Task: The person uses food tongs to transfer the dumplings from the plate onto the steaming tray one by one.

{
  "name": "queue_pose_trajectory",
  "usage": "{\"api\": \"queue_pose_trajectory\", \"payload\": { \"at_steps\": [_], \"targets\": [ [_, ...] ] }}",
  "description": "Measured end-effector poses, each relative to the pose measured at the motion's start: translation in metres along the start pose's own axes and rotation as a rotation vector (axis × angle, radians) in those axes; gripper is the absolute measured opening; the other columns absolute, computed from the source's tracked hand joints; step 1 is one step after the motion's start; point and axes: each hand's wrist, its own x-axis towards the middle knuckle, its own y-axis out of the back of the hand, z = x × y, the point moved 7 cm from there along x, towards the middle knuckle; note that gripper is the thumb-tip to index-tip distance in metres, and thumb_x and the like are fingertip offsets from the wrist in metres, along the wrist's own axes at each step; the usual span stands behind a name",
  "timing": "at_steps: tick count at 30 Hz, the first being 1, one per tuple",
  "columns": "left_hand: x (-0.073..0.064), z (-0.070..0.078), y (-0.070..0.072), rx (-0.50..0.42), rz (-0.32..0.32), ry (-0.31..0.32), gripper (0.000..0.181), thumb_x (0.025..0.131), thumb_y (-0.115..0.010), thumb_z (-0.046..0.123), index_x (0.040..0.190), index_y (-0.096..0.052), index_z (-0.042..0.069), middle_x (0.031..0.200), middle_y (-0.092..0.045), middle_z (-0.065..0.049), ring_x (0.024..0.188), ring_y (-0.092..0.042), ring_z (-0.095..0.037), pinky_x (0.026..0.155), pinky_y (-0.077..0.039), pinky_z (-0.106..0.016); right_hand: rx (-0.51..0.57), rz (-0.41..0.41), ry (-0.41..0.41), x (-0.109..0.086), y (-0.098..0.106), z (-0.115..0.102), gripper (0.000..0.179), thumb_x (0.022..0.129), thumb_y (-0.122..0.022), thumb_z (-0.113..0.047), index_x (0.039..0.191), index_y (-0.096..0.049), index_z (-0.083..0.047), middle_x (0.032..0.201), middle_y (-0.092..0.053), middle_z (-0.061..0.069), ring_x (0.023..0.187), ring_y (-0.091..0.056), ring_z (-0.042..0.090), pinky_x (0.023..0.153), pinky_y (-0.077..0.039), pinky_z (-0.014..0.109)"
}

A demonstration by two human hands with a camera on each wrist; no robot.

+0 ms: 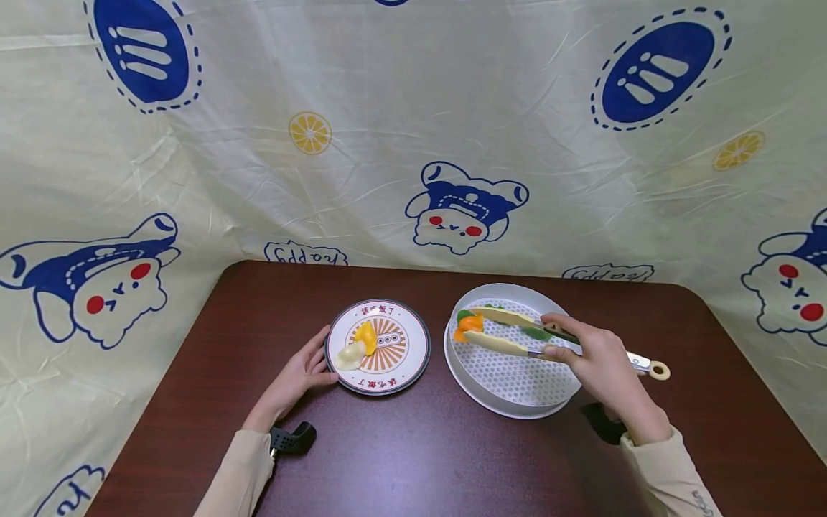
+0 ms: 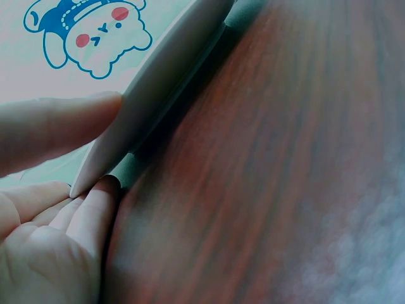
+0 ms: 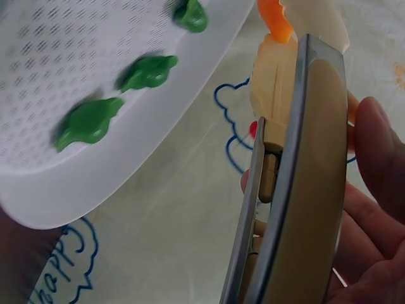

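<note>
My left hand (image 1: 298, 377) pinches the near-left rim of a white patterned plate (image 1: 408, 368), thumb at the edge and fingers beneath it. On the plate lie a yellow dumpling-shaped piece (image 1: 367, 336) and an off-white one (image 1: 349, 356), touching. My right hand (image 1: 606, 362) grips cream-tipped tongs (image 1: 499, 343) over a grey-white strainer basket (image 1: 504, 380). Between the tong tips is an orange dumpling-shaped piece (image 1: 469, 326), at the basket's left side in the head view. Several green dumpling-shaped pieces (image 3: 90, 123) lie inside the basket near its wall.
The brown table (image 1: 400, 459) carries the plate at left and the basket at right, a narrow gap between them. A pale outer bowl rim (image 1: 510, 412) shows under the basket. Behind hangs a printed cloth (image 1: 362, 187). Each wrist wears a black camera mount (image 1: 293, 438).
</note>
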Motion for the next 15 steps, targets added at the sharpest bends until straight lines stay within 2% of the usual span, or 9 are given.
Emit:
{"api": "queue_pose_trajectory", "payload": {
  "at_steps": [7,10,15],
  "targets": [
    [0.000,0.000,0.001,0.006,0.002,-0.003,0.095,0.081,-0.068,-0.007,0.154,-0.008,0.006,0.159,-0.006,-0.013,0.142,-0.017,-0.027,0.104,-0.032,-0.025,-0.027,0.011,-0.038,-0.005,0.001,0.019,0.043,0.077,-0.078,-0.008,0.117,-0.063,-0.003,0.088,-0.066,0.012,0.066,-0.045,0.022,0.059,-0.032,0.034],
    [-0.001,0.000,0.001,0.009,0.001,-0.003,0.095,0.082,-0.068,-0.007,0.154,-0.008,0.006,0.159,-0.006,-0.014,0.142,-0.017,-0.028,0.104,-0.032,-0.026,-0.029,-0.002,-0.065,-0.008,-0.001,0.027,0.042,0.079,-0.077,-0.010,0.118,-0.062,-0.002,0.074,-0.059,0.007,0.061,-0.039,0.019,0.055,-0.028,0.031],
    [-0.001,0.001,0.001,0.012,0.002,-0.001,0.094,0.082,-0.068,-0.006,0.154,-0.008,0.005,0.159,-0.005,-0.015,0.142,-0.017,-0.029,0.104,-0.032,-0.027,-0.043,-0.004,-0.096,-0.013,-0.002,0.038,0.041,0.079,-0.076,-0.010,0.118,-0.062,-0.002,0.074,-0.057,0.006,0.061,-0.039,0.018,0.054,-0.027,0.030]
  ]
}}
